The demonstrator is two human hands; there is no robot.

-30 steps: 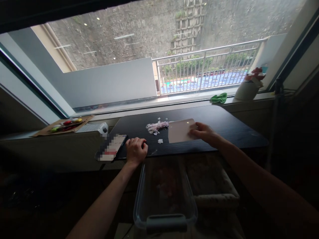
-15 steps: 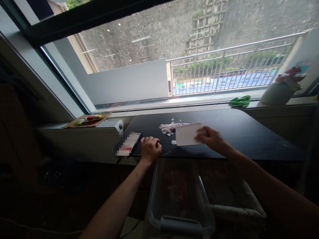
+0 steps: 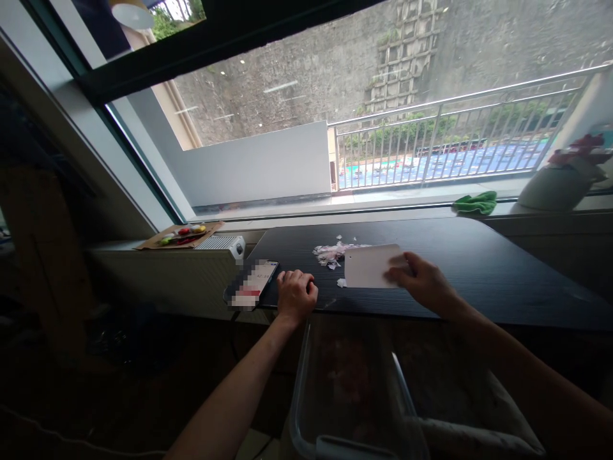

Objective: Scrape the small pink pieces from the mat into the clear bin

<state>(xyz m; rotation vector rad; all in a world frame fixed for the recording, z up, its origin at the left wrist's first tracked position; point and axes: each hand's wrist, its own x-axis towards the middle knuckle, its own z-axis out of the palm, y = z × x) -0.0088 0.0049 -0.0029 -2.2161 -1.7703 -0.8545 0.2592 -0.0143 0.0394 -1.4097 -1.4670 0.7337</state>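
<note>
- Now, with twelve o'clock pointing toward the window [image 3: 306, 76], a heap of pale scraps [image 3: 329, 254] lies on the dark tabletop [image 3: 431, 262], tiny bits strewn at its twelve and one o'clock.
- At about four o'clock from the heap is a white card [image 3: 368, 267], a small hole near its upper left corner. It hides part of the heap; whether the two touch, I cannot tell.
- The right hand [image 3: 421, 278] comes in from four o'clock. Its fingers, somewhat blurred, are pinched together on the card's three o'clock end.
- A loose scrap [image 3: 341, 282] sits at roughly five o'clock from the heap, just beside the card's lower left corner.
- The left hand [image 3: 297, 294] rests at seven o'clock from the heap, by the tabletop's near edge. Its fingers curl loosely toward the palm; whether they hold anything cannot be seen.
- A phone [image 3: 263, 276], partly pixelated, lies just beside that hand at nine o'clock.
- Below the near edge, at six o'clock from the card, stands a clear plastic box [image 3: 295, 412]; its dim contents are hard to make out.
- On the sill, at two o'clock from the card, lies a green cloth [image 3: 476, 203].
</note>
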